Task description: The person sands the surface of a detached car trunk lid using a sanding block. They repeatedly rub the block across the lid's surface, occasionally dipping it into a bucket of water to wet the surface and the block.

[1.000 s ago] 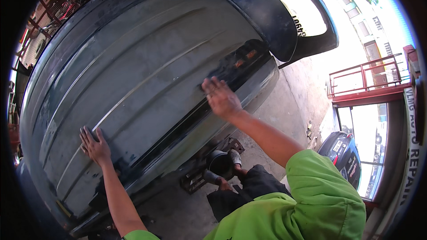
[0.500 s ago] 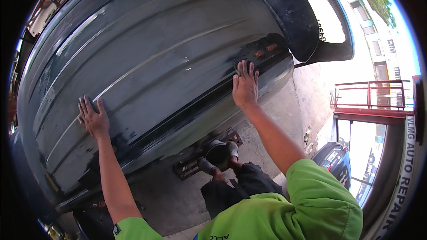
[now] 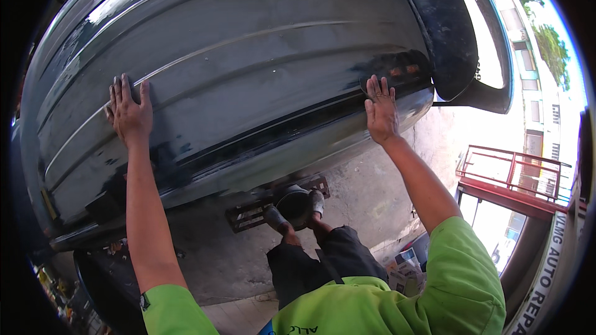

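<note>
A large, ribbed grey vehicle panel (image 3: 248, 80) with dull, patchy paint curves across the space in front of me. My left hand (image 3: 131, 111) lies on its left part, fingers stretched and spread over a raised rib. Further right, my right hand (image 3: 382, 113) rests with fingers extended at the panel's near edge, beside a black patch with small orange-red marks (image 3: 403, 70). A dark groove (image 3: 273, 127) runs along this edge between my hands. Neither hand shows anything gripped in it; what lies under the palms is hidden.
Below me, my feet stand on a dark slatted crate (image 3: 244, 217) beside a round dark container (image 3: 292, 203). Printed paper sheets (image 3: 406, 270) lie at lower right. A dark blue vehicle part (image 3: 444, 25) projects at upper right. Beyond stands a red railing (image 3: 515, 170).
My view has shifted, so the panel sits differently in the picture. Both hands remain flat on it with fingers extended, and now appear farther apart.
</note>
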Demonstrator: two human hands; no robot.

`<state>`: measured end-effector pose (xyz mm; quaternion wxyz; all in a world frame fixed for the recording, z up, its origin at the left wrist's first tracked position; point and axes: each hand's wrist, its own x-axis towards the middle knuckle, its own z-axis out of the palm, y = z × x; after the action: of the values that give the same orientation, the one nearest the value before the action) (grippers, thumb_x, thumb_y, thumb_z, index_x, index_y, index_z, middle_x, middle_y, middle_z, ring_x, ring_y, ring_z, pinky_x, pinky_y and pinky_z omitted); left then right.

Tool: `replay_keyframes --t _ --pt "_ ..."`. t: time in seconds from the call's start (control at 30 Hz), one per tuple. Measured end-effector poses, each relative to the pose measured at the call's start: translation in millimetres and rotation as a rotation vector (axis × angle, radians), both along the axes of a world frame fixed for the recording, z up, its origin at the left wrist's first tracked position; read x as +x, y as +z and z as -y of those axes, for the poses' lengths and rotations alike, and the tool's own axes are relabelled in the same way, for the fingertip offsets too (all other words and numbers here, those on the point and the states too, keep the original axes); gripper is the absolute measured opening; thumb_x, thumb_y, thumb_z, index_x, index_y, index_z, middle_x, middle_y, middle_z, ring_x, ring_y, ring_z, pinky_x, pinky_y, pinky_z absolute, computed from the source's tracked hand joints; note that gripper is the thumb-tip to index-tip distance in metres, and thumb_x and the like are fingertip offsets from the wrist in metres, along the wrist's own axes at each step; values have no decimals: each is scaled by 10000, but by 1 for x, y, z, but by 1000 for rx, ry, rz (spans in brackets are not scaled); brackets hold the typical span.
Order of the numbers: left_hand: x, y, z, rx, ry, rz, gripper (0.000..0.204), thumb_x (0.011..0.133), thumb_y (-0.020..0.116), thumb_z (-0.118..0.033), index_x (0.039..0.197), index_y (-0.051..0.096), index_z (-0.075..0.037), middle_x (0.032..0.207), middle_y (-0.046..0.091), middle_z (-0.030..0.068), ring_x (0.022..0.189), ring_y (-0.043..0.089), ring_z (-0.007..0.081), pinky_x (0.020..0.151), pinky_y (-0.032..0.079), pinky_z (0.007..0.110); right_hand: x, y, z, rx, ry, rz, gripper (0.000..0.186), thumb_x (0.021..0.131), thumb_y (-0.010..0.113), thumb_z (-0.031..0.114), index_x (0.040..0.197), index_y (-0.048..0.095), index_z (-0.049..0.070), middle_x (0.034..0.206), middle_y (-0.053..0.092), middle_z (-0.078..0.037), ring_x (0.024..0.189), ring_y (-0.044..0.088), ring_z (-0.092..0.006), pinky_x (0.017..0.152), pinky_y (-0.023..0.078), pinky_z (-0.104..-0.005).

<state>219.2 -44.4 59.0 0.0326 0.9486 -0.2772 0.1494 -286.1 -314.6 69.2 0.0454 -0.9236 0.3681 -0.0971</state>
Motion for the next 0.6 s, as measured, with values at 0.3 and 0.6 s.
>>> replay_keyframes --t 0.3,0.6 --pt "11 -7 -5 20 -46 32 753 1035 396 -724 1630 410 -262 1705 366 -1 1598 274 191 1312 151 458 99 -13 -126 164 475 17 654 1054 486 268 1661 324 88 1740 285 -101 1621 226 -277 1310 100 -540" --pt "13 -15 -3 20 8 49 784 1014 372 -771 1626 413 -284 1710 359 -4 1598 277 203 1306 173 478 43 -8 -61 -102 179 169 642 1079 461 262 1655 296 30 1729 267 -182 1602 255 -363 1299 158 -553"
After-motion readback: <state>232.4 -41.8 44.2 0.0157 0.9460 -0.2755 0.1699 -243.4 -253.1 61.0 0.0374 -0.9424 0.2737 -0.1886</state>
